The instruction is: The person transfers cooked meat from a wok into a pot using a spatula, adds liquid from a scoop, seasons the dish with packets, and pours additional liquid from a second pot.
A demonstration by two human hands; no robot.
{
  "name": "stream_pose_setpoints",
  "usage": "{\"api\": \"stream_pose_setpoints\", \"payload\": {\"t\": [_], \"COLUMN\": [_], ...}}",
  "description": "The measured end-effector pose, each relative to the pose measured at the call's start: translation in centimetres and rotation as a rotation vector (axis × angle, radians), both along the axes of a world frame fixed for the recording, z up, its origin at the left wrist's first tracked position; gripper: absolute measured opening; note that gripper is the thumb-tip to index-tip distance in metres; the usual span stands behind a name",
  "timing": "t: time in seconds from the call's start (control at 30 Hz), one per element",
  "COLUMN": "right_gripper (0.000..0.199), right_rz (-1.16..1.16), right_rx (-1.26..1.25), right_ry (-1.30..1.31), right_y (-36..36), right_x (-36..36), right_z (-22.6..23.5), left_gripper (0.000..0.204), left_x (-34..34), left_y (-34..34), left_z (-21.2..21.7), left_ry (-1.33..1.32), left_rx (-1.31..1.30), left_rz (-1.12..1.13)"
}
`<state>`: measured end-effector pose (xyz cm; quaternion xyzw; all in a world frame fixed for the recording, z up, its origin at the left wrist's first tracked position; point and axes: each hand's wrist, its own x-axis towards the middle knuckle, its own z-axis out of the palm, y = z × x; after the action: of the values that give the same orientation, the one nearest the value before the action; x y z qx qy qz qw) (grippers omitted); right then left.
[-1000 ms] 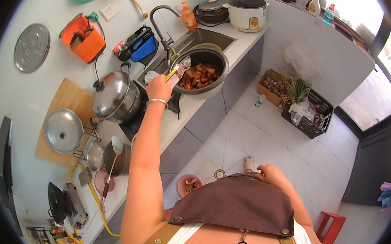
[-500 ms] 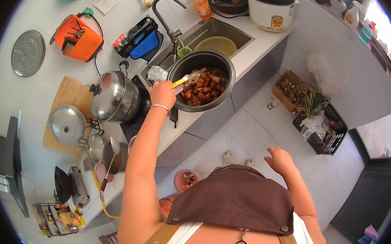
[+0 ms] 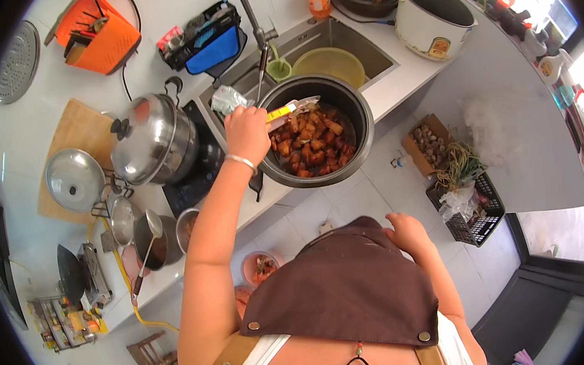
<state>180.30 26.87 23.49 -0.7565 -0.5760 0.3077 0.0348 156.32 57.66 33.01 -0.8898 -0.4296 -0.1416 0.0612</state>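
Note:
My left hand [image 3: 247, 132], with a bangle at the wrist, is closed around a tong-like utensil [image 3: 281, 112] with a yellow handle. The utensil's shiny tip reaches over the left part of a deep dark pot [image 3: 365, 130]. Glossy brown chunks of food [image 3: 316, 139], seemingly meat in sauce, lie in the pot. The pot stands by the sink at the counter's front edge. Off to the right, beside the brown apron [image 3: 341, 288], my right hand [image 3: 409, 231] is raised with fingers loosely apart and nothing in it.
Behind the pot, the sink [image 3: 382, 59] holds a yellow-green basin [image 3: 329, 66]. A lidded steel steamer [image 3: 148, 142] stands left of it, a white cooker [image 3: 430, 24] right. On the floor are a pink bucket [image 3: 247, 268], a cardboard box [image 3: 416, 149] and a black crate [image 3: 471, 233].
My view has shifted, so the pot sits slightly lower and farther right. My left hand keeps its hold on the utensil over the pot. My right hand has moved in closer to the apron.

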Motion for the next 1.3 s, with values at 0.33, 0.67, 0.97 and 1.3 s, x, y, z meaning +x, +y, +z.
{"api": "stream_pose_setpoints", "payload": {"t": [0.33, 0.67, 0.97, 1.3], "right_gripper": [0.027, 0.026, 0.029, 0.021], "right_rz": [0.183, 0.231, 0.392, 0.104], "right_rx": [-0.037, 0.052, 0.041, 0.339], "right_ry": [0.033, 0.005, 0.072, 0.343], "right_y": [6.7, 10.6, 10.6, 12.6], "right_x": [4.8, 10.5, 10.7, 10.4], "right_z": [-0.8, -1.3, -2.6, -0.1], "left_gripper": [0.012, 0.012, 0.009, 0.013], "left_x": [0.1, 3.6, 2.7, 2.8], "left_y": [-1.5, -4.5, -5.5, -2.9], "left_z": [-0.2, -1.2, -1.1, -2.1], "left_ry": [0.018, 0.021, 0.052, 0.157], "left_rx": [-0.05, -0.044, -0.023, -0.074], "left_rz": [0.13, 0.13, 0.263, 0.41]}}
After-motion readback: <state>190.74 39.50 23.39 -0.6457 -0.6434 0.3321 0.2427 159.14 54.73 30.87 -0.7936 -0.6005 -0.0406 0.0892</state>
